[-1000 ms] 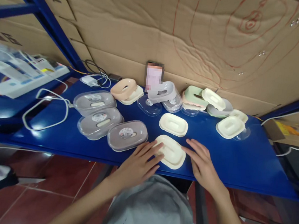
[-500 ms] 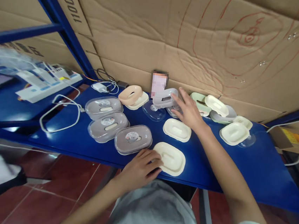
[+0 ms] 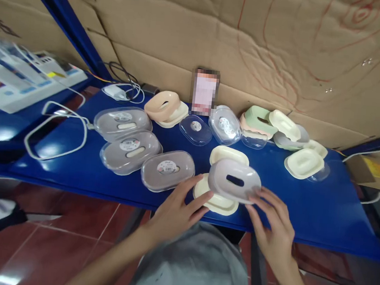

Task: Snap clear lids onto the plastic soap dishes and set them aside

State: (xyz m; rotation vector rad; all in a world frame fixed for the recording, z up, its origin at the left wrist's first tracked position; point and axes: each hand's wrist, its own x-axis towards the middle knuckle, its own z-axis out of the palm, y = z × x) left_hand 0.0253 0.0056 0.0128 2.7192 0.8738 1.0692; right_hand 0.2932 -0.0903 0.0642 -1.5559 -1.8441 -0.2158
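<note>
My right hand (image 3: 274,224) grips a grey oval soap-dish part (image 3: 234,181) with a slot in its middle, held tilted over a cream oval tray (image 3: 216,202) near the front edge of the blue table (image 3: 321,209). My left hand (image 3: 178,211) rests with its fingers on the left rim of that cream tray. A second cream tray (image 3: 225,154) lies just behind. Three closed grey dishes with clear lids lie to the left, the nearest (image 3: 167,170) beside my left hand.
At the back lie a peach dish part (image 3: 162,105), two clear lids (image 3: 196,129), green and cream parts (image 3: 258,120) and another cream tray (image 3: 304,163). A white cable loop (image 3: 56,134) and charger lie left. Cardboard walls the back; a blue shelf post stands at left.
My right hand reached to the back of the table, took the grey slotted part and brought it over the near cream tray. My left hand stayed on the tray's rim.
</note>
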